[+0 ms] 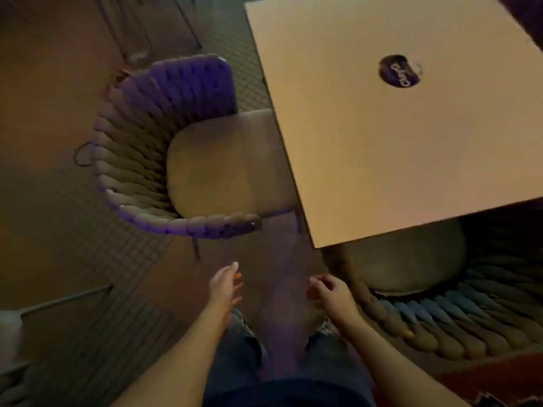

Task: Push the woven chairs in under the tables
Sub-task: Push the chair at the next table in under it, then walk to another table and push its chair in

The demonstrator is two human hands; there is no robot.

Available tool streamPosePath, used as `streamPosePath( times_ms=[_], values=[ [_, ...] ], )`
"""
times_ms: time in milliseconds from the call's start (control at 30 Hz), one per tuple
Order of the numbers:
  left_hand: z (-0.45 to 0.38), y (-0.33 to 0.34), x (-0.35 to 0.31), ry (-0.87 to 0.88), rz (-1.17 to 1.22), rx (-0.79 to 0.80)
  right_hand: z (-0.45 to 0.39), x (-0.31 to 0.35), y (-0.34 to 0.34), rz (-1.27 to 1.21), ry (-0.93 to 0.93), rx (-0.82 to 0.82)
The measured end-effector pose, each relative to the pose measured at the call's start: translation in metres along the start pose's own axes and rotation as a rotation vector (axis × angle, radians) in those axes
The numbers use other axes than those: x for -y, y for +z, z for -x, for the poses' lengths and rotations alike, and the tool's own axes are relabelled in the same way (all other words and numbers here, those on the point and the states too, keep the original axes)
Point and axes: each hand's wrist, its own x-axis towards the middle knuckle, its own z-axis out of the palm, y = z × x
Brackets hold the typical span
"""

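- Head view: two woven chairs show at one square table. The left chair sits at the table's left edge with the front of its seat cushion already under the top. The right chair sits at the near edge, its cushion partly under the top and its woven back curving toward the person.
- A round dark coaster lies on the table; nothing else is on it.
- The left hand hangs free over the floor, fingers spread and straight, gripping nothing. The left chair's near arm lies ahead of it, slightly left, apart from the fingertips.
- The right hand is loosely curled, fingers bent but empty. It sits just beside the right chair's woven rim, maybe brushing it; I cannot tell for sure.
- The right hand is the nearer one to a chair. That chair lies to its right, and its push line probably runs away from the person, toward the table's pedestal.
- Both chairs look partly in; the right one seems to need less reach.
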Motion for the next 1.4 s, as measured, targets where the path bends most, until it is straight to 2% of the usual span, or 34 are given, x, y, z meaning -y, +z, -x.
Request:
streamPosePath(
  times_ms=[67, 167, 267, 433, 667, 767, 900, 1033, 1167, 1233, 1300, 1400],
  values=[
    [-0.008, -0.05, -0.013, 0.037, 0.023, 0.013, 0.0, 0.012, 0.061, 0.028, -0.009, 0.058],
    [-0.017, -0.136, -0.037, 0.124, 0.078, -0.051, -0.002, 0.044, 0.147, 0.094, -0.045, 0.14],
    [-0.024, -0.212, -0.067, 0.175, 0.166, -0.125, -0.002, 0.095, 0.228, 0.076, -0.11, 0.236],
    [-0.055, -0.296, -0.129, 0.254, 0.258, -0.239, -0.007, 0.192, 0.35, 0.059, -0.24, 0.411],
    [-0.135, -0.406, -0.255, 0.263, 0.2, -0.264, -0.078, 0.321, 0.507, -0.085, -0.272, 0.429],
    [-0.166, -0.436, -0.321, 0.207, 0.132, -0.246, -0.112, 0.38, 0.561, -0.176, -0.18, 0.364],
    [-0.204, -0.455, -0.404, 0.222, 0.095, -0.2, -0.146, 0.437, 0.599, -0.13, -0.125, 0.322],
    [-0.246, -0.468, -0.481, 0.259, 0.057, -0.16, -0.183, 0.483, 0.626, -0.186, -0.05, 0.294],
    [-0.308, -0.478, -0.553, 0.256, -0.026, -0.104, -0.23, 0.517, 0.652, -0.166, 0.002, 0.207],
    [-0.345, -0.481, -0.591, 0.324, -0.164, -0.109, -0.254, 0.538, 0.662, -0.096, -0.013, 0.128],
    [-0.373, -0.48, -0.63, 0.415, -0.449, -0.107, -0.272, 0.562, 0.666, 0.024, -0.042, 0.06],
    [-0.41, -0.465, -0.701, 0.519, -0.753, -0.001, -0.303, 0.611, 0.668, 0.193, -0.09, -0.019]
  ],
)
